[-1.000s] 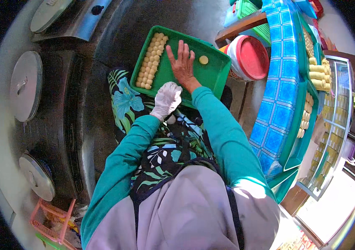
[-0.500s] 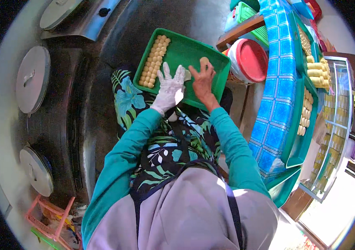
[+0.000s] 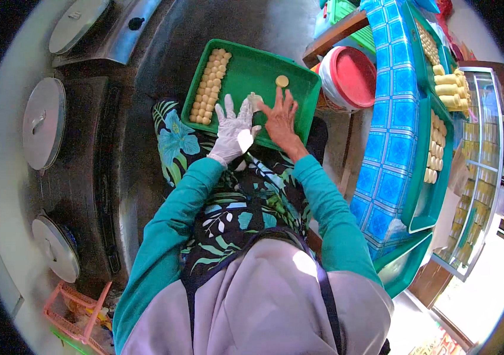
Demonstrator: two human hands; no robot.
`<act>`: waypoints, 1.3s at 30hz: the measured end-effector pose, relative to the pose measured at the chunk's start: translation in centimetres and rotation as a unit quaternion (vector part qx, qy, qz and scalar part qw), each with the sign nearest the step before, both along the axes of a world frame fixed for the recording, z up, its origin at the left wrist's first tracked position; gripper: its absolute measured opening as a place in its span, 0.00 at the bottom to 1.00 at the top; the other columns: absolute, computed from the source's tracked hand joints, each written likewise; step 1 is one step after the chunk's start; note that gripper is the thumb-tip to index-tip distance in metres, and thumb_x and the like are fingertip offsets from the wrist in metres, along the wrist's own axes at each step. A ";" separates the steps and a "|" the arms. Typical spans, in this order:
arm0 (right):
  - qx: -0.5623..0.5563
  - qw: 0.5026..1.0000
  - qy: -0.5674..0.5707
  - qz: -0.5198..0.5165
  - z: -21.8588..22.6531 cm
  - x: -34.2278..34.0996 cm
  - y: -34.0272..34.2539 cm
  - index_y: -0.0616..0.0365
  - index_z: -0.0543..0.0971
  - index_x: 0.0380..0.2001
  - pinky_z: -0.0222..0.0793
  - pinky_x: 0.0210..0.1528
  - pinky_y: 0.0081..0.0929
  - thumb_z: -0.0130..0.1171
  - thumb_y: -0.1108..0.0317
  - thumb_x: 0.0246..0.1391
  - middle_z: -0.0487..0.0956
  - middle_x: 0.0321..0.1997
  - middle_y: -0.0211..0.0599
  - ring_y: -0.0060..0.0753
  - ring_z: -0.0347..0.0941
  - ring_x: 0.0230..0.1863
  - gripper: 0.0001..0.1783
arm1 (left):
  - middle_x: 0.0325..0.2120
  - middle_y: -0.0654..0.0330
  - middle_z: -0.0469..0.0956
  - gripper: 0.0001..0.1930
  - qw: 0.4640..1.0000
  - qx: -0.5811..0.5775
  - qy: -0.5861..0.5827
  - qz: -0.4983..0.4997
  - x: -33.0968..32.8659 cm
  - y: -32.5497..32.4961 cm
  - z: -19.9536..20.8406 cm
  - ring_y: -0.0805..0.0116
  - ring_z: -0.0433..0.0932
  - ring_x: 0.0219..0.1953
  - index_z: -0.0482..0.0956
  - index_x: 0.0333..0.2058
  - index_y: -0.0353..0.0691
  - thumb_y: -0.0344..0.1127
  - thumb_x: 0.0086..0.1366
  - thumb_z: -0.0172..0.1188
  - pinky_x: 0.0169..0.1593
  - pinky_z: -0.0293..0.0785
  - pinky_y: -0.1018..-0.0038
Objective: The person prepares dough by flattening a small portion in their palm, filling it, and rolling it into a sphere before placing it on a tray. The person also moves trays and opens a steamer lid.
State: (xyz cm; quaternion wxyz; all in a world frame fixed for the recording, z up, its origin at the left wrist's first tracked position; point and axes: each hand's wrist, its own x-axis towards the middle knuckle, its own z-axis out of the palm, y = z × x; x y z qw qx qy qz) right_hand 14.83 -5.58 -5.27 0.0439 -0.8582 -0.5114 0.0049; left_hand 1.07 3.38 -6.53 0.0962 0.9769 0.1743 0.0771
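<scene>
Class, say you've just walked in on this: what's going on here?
A person has both hands over a green tray. The gloved left hand has its fingers spread; the bare right hand is beside it, with a whitish bit between them, perhaps part of the glove. Small pale balls sit packed in rows along the tray's left side. One round piece lies apart, just beyond the right fingertips.

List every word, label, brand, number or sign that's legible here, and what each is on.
None legible.
Colourful printed item at the lower right edge: any lettering is too small and blurred to read.
Green tray and blue tablecloth: no lettering I can make out.
</scene>
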 end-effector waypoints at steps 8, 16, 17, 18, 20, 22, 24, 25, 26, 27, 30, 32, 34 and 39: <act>0.060 0.998 -0.007 0.014 -1.3 0.3 1.3 0.36 0.77 0.51 0.45 0.62 0.62 0.50 0.77 0.48 0.53 0.68 0.59 0.64 0.45 0.68 0.28 | 0.68 0.56 0.50 0.36 0.995 -0.047 0.082 -0.024 0.7 1.2 0.5 0.27 0.41 0.66 0.52 0.66 0.40 0.54 0.66 0.47 0.61 0.36 0.29; 0.046 0.993 -0.059 0.093 -1.5 0.9 1.2 0.34 0.74 0.54 0.45 0.62 0.65 0.49 0.76 0.50 0.51 0.69 0.59 0.65 0.43 0.69 0.29 | 0.67 0.61 0.51 0.34 0.997 0.007 0.076 -0.015 0.2 1.5 -0.2 0.29 0.41 0.67 0.53 0.67 0.49 0.53 0.66 0.48 0.61 0.38 0.29; 0.046 0.993 -0.060 0.095 -1.5 0.7 1.3 0.34 0.74 0.54 0.45 0.62 0.65 0.49 0.76 0.50 0.51 0.69 0.59 0.65 0.43 0.69 0.29 | 0.67 0.62 0.52 0.33 0.997 0.001 0.074 -0.010 0.3 1.4 -0.2 0.30 0.42 0.67 0.53 0.67 0.51 0.53 0.66 0.47 0.61 0.37 0.30; 0.018 0.996 -0.044 0.080 -1.6 0.4 1.4 0.34 0.74 0.55 0.45 0.63 0.65 0.49 0.75 0.50 0.50 0.69 0.59 0.66 0.43 0.69 0.29 | 0.67 0.62 0.52 0.33 0.997 0.001 0.074 -0.009 0.2 1.4 -0.2 0.30 0.42 0.67 0.53 0.67 0.51 0.53 0.66 0.47 0.61 0.37 0.30; -0.008 0.997 -0.031 0.066 -0.5 0.4 2.1 0.34 0.73 0.56 0.44 0.63 0.66 0.49 0.75 0.50 0.50 0.69 0.59 0.67 0.42 0.69 0.29 | 0.67 0.63 0.53 0.33 0.996 -0.008 0.087 -0.005 -0.1 1.6 0.1 0.31 0.42 0.67 0.53 0.67 0.50 0.53 0.66 0.47 0.62 0.36 0.30; -0.085 0.991 0.101 0.037 0.3 1.5 2.7 0.34 0.71 0.57 0.42 0.64 0.67 0.48 0.74 0.52 0.47 0.70 0.61 0.68 0.40 0.70 0.30 | 0.67 0.62 0.54 0.32 0.999 -0.001 0.045 -0.002 -0.3 1.4 0.2 0.31 0.43 0.67 0.55 0.66 0.50 0.54 0.66 0.47 0.62 0.37 0.31; -0.058 0.996 0.051 0.044 0.1 1.5 2.2 0.33 0.72 0.57 0.43 0.64 0.67 0.47 0.74 0.52 0.48 0.70 0.61 0.68 0.40 0.70 0.29 | 0.66 0.62 0.55 0.32 1.000 0.004 0.004 -0.001 -0.1 1.3 0.2 0.31 0.43 0.66 0.56 0.66 0.49 0.54 0.66 0.46 0.62 0.37 0.32; -0.031 0.998 0.000 0.049 -0.4 1.5 1.8 0.33 0.72 0.57 0.43 0.64 0.67 0.47 0.74 0.52 0.48 0.69 0.61 0.68 0.39 0.70 0.29 | 0.66 0.62 0.57 0.31 0.999 -0.008 0.032 0.010 0.5 1.3 0.4 0.31 0.44 0.66 0.57 0.65 0.49 0.54 0.66 0.47 0.62 0.37 0.32; -0.033 0.998 -0.001 0.048 -0.9 1.1 1.3 0.33 0.72 0.57 0.43 0.64 0.67 0.47 0.74 0.52 0.48 0.69 0.61 0.68 0.39 0.70 0.29 | 0.65 0.61 0.58 0.31 0.998 -0.020 0.059 0.021 0.9 1.2 0.7 0.31 0.44 0.66 0.59 0.65 0.48 0.54 0.66 0.47 0.62 0.38 0.32; -0.026 0.999 -0.022 0.042 -1.5 0.6 0.9 0.33 0.72 0.57 0.43 0.63 0.67 0.47 0.74 0.52 0.51 0.68 0.61 0.68 0.40 0.70 0.29 | 0.64 0.60 0.60 0.31 0.999 -0.015 0.039 0.015 0.7 0.9 0.4 0.32 0.45 0.66 0.61 0.63 0.47 0.54 0.66 0.46 0.62 0.39 0.32; -0.025 0.997 -0.051 0.047 -0.6 0.4 2.3 0.34 0.72 0.57 0.44 0.63 0.65 0.47 0.73 0.52 0.55 0.66 0.61 0.67 0.43 0.69 0.28 | 0.63 0.59 0.61 0.30 0.999 -0.041 0.032 0.013 -0.3 1.7 0.0 0.31 0.47 0.66 0.62 0.62 0.45 0.52 0.66 0.49 0.62 0.41 0.33; -0.033 0.998 0.018 0.049 1.0 1.4 3.9 0.36 0.73 0.56 0.46 0.62 0.63 0.47 0.73 0.52 0.54 0.67 0.62 0.65 0.47 0.67 0.27 | 0.55 0.57 0.70 0.25 0.995 0.001 -0.081 0.049 -0.9 2.2 -0.5 0.47 0.64 0.59 0.70 0.56 0.46 0.39 0.59 0.58 0.60 0.59 0.49; 0.039 0.996 -0.061 0.044 2.2 3.3 6.3 0.36 0.72 0.56 0.48 0.61 0.61 0.48 0.73 0.52 0.54 0.67 0.62 0.64 0.49 0.66 0.28 | 0.44 0.55 0.78 0.20 0.975 -0.076 -0.207 0.026 -1.8 2.0 -0.8 0.56 0.73 0.51 0.76 0.46 0.42 0.36 0.53 0.58 0.55 0.66 0.59; 0.201 0.954 -0.217 0.040 0.8 3.1 10.8 0.38 0.62 0.63 0.54 0.56 0.56 0.47 0.78 0.49 0.56 0.66 0.58 0.59 0.55 0.64 0.36 | 0.28 0.59 0.76 0.08 0.980 -0.093 -0.175 0.023 -2.6 1.6 0.0 0.61 0.74 0.40 0.73 0.28 0.43 0.29 0.45 0.58 0.44 0.71 0.66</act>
